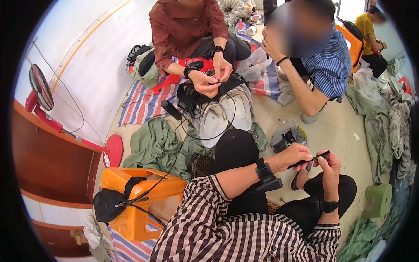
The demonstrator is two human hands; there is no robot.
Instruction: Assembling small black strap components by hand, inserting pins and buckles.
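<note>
My left hand (291,157) pinches one part of a small, thin black strip (322,154) in front of my right knee. My right hand (329,167) grips the same strip beside it, its thumb and fingers closed near the upper end. The strip's exact kind is too small to make out, and my fingers cover part of it. Just beyond my left hand, a clear plastic bag (286,131) with black pieces inside lies on the floor. Each of my wrists wears a black strap with a device on it.
Across from me, a person in a dark red shirt (187,26) handles a small black piece above white bundles (224,113). Another person in a striped blue shirt (329,61) sits at the right. An orange stool (144,185), a red fan (114,150) and green cloth (152,142) stand or lie left.
</note>
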